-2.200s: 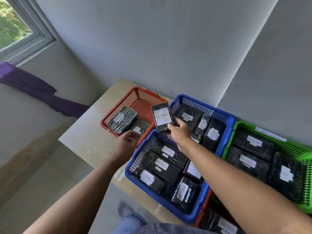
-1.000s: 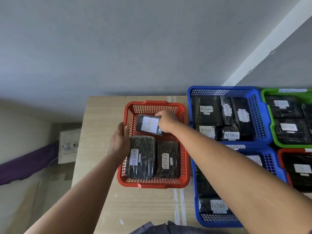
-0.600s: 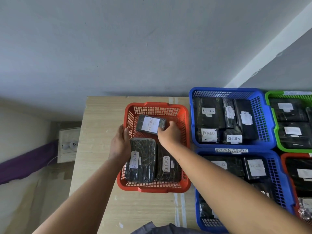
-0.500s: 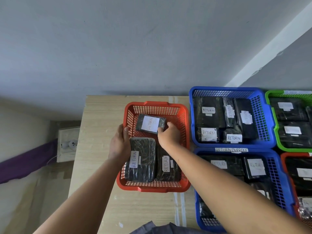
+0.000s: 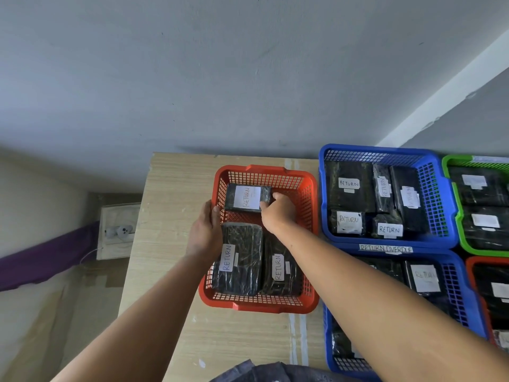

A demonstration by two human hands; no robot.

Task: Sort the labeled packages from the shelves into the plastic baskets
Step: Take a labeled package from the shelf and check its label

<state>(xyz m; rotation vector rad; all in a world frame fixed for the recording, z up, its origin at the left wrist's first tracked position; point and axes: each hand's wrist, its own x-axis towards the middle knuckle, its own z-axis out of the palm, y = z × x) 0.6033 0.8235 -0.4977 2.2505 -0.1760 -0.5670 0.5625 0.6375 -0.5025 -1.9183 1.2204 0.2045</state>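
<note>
A red basket point(image 5: 259, 306) stands on the wooden table point(image 5: 170, 216). Two large black packages labelled RETURN lie side by side in its near half, one on the left point(image 5: 239, 260) and one on the right point(image 5: 279, 267). A small black package point(image 5: 246, 197) with a white RETURN label lies across the far left part of the basket. My right hand point(image 5: 278, 213) pinches that package's right end with thumb and fingers. My left hand point(image 5: 205, 230) grips the basket's left rim.
To the right stand two blue baskets, the far one point(image 5: 438, 194) and the near one point(image 5: 468, 299), both full of black packages, with a RETURN OVERDUE tag point(image 5: 385, 248) between them. A green basket point(image 5: 451, 172) and another red basket point(image 5: 471, 268) sit at the right edge. The wall runs behind.
My right hand carried the small package from above the blue baskets to the red basket and lowered it into the far part. My left hand stayed on the red basket's left rim.
</note>
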